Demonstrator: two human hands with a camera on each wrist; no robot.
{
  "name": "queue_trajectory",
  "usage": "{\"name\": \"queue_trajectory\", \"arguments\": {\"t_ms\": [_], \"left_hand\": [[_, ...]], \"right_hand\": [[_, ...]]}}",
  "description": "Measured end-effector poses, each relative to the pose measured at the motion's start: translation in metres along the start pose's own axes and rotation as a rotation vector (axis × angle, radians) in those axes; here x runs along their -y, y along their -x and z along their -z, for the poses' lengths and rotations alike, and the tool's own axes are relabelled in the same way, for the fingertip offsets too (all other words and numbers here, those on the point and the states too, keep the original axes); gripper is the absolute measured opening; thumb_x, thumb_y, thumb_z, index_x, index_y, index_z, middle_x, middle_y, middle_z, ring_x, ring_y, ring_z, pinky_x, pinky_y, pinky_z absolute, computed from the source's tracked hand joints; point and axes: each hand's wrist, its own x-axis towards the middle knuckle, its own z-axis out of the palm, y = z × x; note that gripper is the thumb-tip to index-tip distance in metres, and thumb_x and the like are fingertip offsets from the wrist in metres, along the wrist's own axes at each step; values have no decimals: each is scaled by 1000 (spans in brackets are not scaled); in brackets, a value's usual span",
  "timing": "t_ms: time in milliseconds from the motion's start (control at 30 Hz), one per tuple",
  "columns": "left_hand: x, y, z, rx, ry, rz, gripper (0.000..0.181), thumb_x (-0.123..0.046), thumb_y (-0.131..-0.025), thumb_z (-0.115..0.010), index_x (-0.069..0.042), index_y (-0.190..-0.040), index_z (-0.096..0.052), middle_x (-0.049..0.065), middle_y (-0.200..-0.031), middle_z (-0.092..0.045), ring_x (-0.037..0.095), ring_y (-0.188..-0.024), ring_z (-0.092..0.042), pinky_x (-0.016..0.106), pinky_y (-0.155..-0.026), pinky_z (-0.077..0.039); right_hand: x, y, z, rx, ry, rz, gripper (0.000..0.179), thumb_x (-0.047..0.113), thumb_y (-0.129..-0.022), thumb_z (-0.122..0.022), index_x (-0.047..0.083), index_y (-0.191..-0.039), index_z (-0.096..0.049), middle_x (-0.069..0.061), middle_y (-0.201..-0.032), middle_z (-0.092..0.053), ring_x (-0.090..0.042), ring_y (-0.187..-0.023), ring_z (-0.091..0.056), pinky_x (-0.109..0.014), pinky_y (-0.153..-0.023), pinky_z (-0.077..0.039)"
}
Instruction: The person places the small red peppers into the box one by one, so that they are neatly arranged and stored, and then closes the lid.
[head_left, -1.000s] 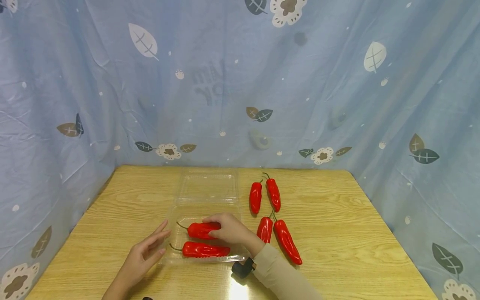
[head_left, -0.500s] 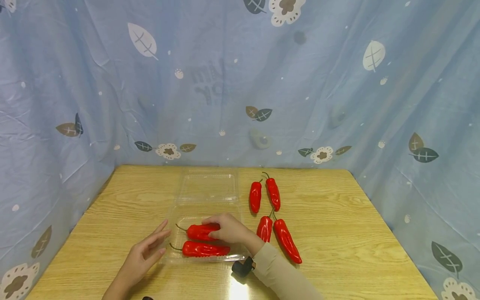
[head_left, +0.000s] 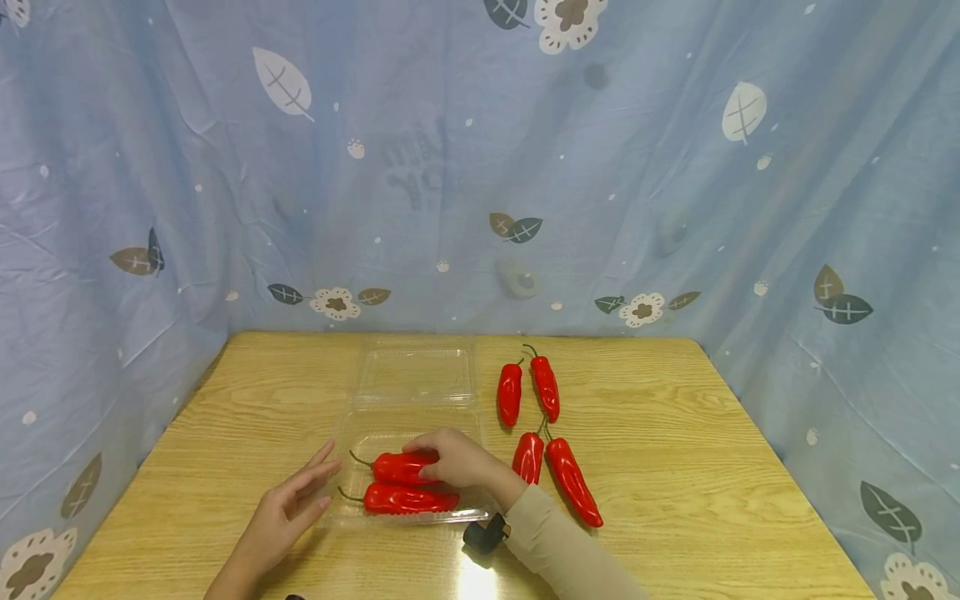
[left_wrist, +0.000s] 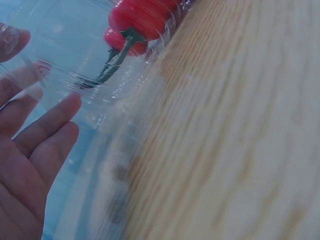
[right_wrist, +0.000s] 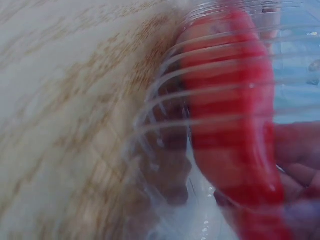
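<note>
A clear plastic clamshell box (head_left: pixel 363 437) lies with its lid (head_left: pixel 416 372) folded back away from the person. Inside the base are two red chili peppers, side by side, stems to the left. My right hand (head_left: pixel 459 460) reaches in from the right and pinches the rear pepper (head_left: pixel 399 468) between thumb and fingers near its tip end. The front pepper (head_left: pixel 410 499) lies along the front wall, seen through the ribbed plastic in the right wrist view. At the box's left side is my left hand (head_left: pixel 281 510), its fingers loosely spread, fingertips right at the plastic in the left wrist view.
Right of the box, several more red peppers lie on the wooden table (head_left: pixel 660 433): two at the back (head_left: pixel 510 394), two nearer (head_left: pixel 573 482), one of these partly behind the right forearm. A blue patterned curtain (head_left: pixel 450 167) hangs around the table's back and sides.
The rear pepper has shifted slightly toward the front one with my right hand still gripping it. My left hand stays in place.
</note>
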Motion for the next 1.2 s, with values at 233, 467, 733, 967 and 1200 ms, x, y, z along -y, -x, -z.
{"name": "queue_trajectory", "arguments": {"t_ms": [233, 467, 733, 967, 1200], "left_hand": [[1, 0, 1, 3, -19, 11, 42, 20, -85, -52, 17, -127, -48, 19, -152, -30, 0, -128, -45, 9, -100, -41], [3, 0, 1, 3, -18, -9, 43, 21, -84, -52, 16, -127, -48, 19, -152, -31, 0, -130, -43, 9, -102, -39], [2, 1, 1, 3, -9, -7, 42, 21, -85, -51, 17, -126, -48, 20, -152, -30, 1, -131, -42, 9, -103, -38], [1, 0, 1, 5, -8, -10, 41, 21, -85, -52, 18, -126, -47, 22, -152, -29, 1, -131, -42, 9, -103, -37], [1, 0, 1, 6, -17, -5, 41, 20, -85, -52, 17, -126, -48, 24, -151, -29, 0, -131, -42, 9, -103, -37]], "right_hand": [[0, -1, -1, 12, 11, -15, 41, 4, -83, -68, 15, -123, -65, 4, -115, -67, -6, -104, -59, -22, -95, -48], [-1, -1, -2, 12, 28, -25, 40, 9, -84, -70, 15, -124, -65, 5, -116, -67, -7, -107, -58, -25, -98, -48], [-3, -2, -2, 0, 7, -14, 42, 10, -85, -69, 11, -126, -62, 1, -120, -66, -8, -110, -58, -22, -96, -48], [-4, -2, -2, -8, -28, -14, 44, 11, -84, -70, 10, -127, -62, 1, -120, -65, -6, -103, -57, -21, -90, -49], [-3, -2, -1, -19, -33, 3, 45, 15, -85, -70, 10, -129, -60, -2, -127, -62, -15, -117, -57, -25, -98, -48]]}}
